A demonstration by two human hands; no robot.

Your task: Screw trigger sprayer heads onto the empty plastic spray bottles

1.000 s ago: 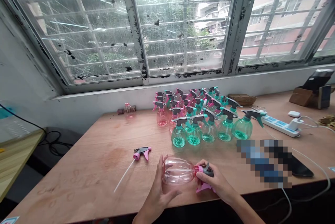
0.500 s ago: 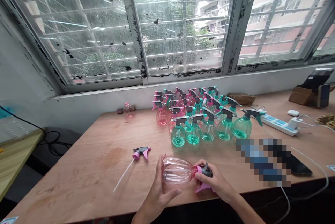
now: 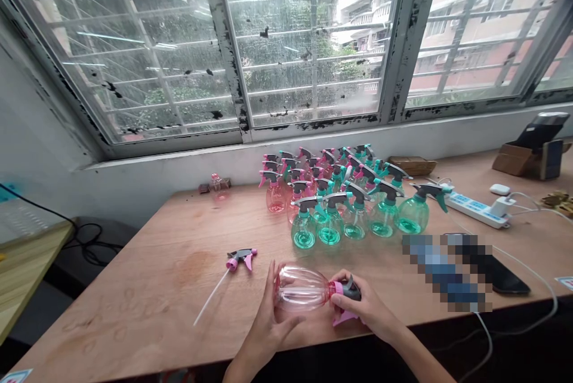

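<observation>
Grip closed with both hands: left hand [image 3: 267, 317] wraps the pink plastic spray bottle [image 3: 302, 287], held on its side over the table [image 3: 134, 317]; right hand [image 3: 367, 305] clasps the grey-and-pink trigger head [image 3: 348, 292]. Risk: smooth plastic slipping if twisted hard.

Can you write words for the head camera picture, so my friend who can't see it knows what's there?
The left hand and right hand hold a pink spray bottle on its side, the right hand at its spray top. A loose spray top with a long tube lies on the wooden table. Behind stand rows of green and pink bottles, below a window.
</observation>
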